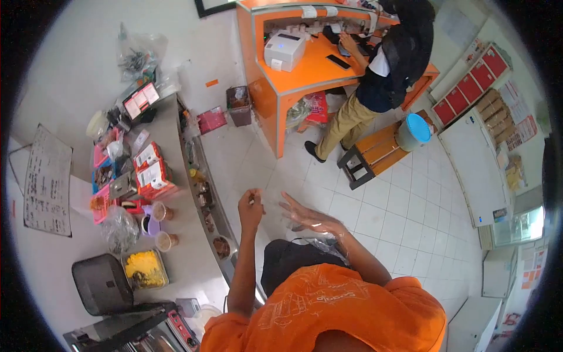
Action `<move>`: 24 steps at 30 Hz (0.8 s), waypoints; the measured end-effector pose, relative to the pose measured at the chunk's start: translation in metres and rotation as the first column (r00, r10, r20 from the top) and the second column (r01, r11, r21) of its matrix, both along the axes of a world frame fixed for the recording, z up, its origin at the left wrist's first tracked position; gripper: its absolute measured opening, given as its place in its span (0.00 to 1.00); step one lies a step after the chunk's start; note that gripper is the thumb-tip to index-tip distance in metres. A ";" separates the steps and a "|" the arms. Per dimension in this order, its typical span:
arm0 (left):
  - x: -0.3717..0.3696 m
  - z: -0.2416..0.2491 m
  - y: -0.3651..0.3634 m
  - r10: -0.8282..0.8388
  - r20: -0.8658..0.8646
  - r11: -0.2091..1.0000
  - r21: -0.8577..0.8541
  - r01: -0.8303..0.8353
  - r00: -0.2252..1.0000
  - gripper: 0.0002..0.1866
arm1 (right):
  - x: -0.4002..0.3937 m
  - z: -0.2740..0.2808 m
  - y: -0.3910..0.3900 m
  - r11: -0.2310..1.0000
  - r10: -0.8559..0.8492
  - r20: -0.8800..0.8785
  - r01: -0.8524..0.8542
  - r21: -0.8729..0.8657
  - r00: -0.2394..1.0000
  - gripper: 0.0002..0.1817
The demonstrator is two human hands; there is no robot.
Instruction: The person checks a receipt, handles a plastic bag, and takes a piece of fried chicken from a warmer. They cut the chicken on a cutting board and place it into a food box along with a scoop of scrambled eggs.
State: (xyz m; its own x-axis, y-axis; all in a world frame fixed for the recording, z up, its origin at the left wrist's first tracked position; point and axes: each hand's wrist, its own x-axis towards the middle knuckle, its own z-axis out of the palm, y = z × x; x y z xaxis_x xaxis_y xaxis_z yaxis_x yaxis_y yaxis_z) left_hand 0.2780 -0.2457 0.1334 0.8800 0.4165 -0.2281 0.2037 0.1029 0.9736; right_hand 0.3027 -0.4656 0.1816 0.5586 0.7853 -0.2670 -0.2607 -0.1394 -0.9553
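In front of my orange shirt, my left hand point(251, 208) is raised with its fingers pinched together. It seems to hold the edge of a thin clear plastic glove point(273, 202), whose film stretches across toward the other hand. My right hand point(312, 219) is held out with its fingers apart, and shiny clear plastic shows over it and near its wrist. More crumpled clear plastic point(332, 249) lies by the right forearm, next to a black item point(287, 264) at my waist. The film is so transparent that its exact outline is hard to make out.
On my left a long counter point(193, 234) holds a tub of yellow food point(145, 268), cups point(166, 240), red-and-white packs point(153, 170) and a black case point(102, 284). Ahead, a person point(381, 88) works at an orange desk point(293, 79). A bench point(375, 154) carries a blue-lidded bucket point(415, 130).
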 end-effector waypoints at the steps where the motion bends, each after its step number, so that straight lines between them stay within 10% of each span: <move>1: -0.003 0.012 -0.002 0.024 0.036 1.000 0.006 -0.024 0.999 0.10 | 0.000 0.010 0.004 1.000 -0.005 0.039 0.005 -0.014 0.999 0.34; 5: -0.011 0.035 0.008 0.039 0.078 0.996 0.079 -0.045 0.996 0.13 | 0.018 -0.042 0.020 0.985 -0.050 0.309 -0.004 0.170 0.950 0.37; 8: -0.016 0.064 0.014 0.061 0.048 0.997 -0.051 -0.059 0.997 0.12 | 0.023 -0.012 0.050 0.981 -0.030 0.069 0.016 0.193 0.997 0.30; 10: -0.019 0.068 0.028 0.060 0.061 0.992 -0.118 -0.053 0.996 0.13 | 0.026 -0.013 0.062 0.972 -0.146 -0.350 0.200 0.123 0.925 0.36; 11: -0.022 0.068 0.036 0.067 0.061 0.991 -0.123 -0.059 0.996 0.13 | 0.026 -0.010 0.068 0.940 0.039 -0.219 0.039 0.340 0.975 0.52; 20: -0.045 0.060 0.090 0.226 0.076 0.974 0.008 -0.228 0.971 0.16 | 0.006 0.009 0.118 0.987 0.156 -0.167 -0.148 0.055 0.974 0.63; 24: -0.061 0.064 0.108 0.224 -0.001 0.973 -0.054 -0.223 0.975 0.17 | 0.036 -0.089 0.134 0.963 0.262 -0.290 -0.271 0.011 0.920 0.60</move>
